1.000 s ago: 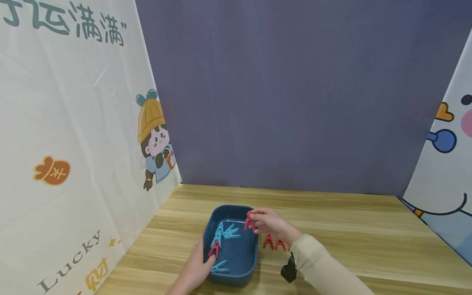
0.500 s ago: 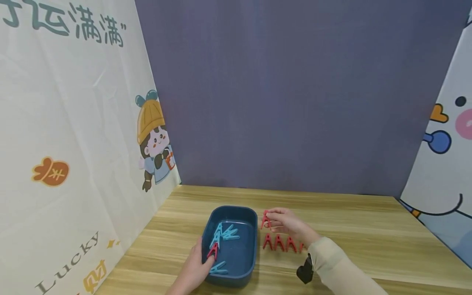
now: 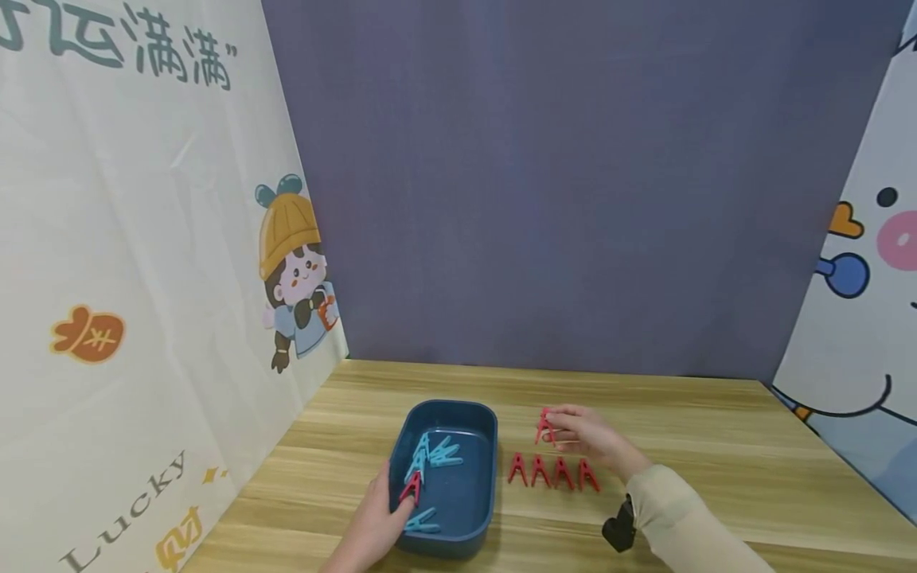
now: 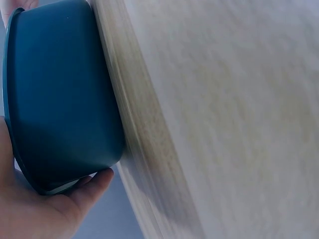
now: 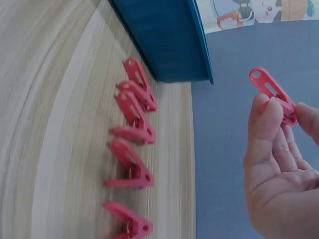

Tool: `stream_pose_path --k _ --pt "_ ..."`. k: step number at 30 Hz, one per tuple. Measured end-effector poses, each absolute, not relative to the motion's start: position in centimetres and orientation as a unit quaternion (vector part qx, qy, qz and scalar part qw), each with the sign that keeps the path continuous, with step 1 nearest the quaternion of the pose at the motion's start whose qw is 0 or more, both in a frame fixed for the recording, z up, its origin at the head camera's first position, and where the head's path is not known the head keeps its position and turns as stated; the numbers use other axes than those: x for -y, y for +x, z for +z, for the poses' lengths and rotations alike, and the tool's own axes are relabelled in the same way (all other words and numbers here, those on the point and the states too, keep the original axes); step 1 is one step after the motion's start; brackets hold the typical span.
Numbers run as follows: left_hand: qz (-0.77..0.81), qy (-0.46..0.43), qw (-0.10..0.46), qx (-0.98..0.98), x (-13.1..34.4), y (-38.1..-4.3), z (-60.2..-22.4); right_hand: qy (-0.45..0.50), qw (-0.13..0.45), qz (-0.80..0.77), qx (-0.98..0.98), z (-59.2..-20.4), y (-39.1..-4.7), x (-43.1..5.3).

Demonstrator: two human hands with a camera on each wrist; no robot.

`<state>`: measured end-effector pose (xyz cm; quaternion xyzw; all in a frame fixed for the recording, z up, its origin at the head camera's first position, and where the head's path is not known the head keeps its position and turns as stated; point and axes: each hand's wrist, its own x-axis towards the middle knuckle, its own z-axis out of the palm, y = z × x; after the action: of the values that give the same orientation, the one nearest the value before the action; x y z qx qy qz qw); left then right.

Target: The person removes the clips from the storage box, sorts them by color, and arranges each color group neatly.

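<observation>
My left hand (image 3: pixel 374 521) grips the left side of a dark blue plastic bin (image 3: pixel 494 477), thumb over the rim and fingers outside the wall. Inside lie several light blue clothespins (image 3: pixel 423 521) and one red clothespin (image 3: pixel 412 487) near my thumb. My right hand (image 3: pixel 587 434) pinches another red clothespin (image 5: pixel 274 92) by one end between thumb and fingers, above the table and right of the bin. Below it, several red clothespins (image 3: pixel 540 471) stand in a row on the table. The left wrist view shows the bin's outer wall (image 4: pixel 60 94).
The wood-grain table (image 3: pixel 680 446) carries everything. A dark blue-grey panel (image 3: pixel 544 183) rises at its back edge. White printed sheets hang on the left (image 3: pixel 143 239) and on the right (image 3: pixel 860 342). A black heart-shaped piece (image 3: pixel 620 527) shows beside the right sleeve.
My right hand has moved right, from over the bin's right rim to above the row, still pinching the red clothespin. More of the row shows. My left hand stays on the bin.
</observation>
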<state>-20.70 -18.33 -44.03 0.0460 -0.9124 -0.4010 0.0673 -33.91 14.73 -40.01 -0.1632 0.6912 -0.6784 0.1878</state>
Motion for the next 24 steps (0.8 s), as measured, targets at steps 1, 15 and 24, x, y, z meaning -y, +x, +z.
stream_pose_path --k 1,15,24 --pt "-0.401 0.047 0.065 0.913 18.3 -20.7 -44.0 -0.164 0.188 -0.678 -0.691 -40.0 -34.0 -15.0" --pt "-0.398 0.045 0.067 0.914 18.0 -20.9 -44.2 -0.148 0.169 -0.671 -0.707 -40.9 -34.3 -18.0" --pt "-0.405 0.05 0.057 0.911 18.1 -20.9 -44.2 -0.138 0.161 -0.662 -0.719 -41.7 -34.2 -19.8"
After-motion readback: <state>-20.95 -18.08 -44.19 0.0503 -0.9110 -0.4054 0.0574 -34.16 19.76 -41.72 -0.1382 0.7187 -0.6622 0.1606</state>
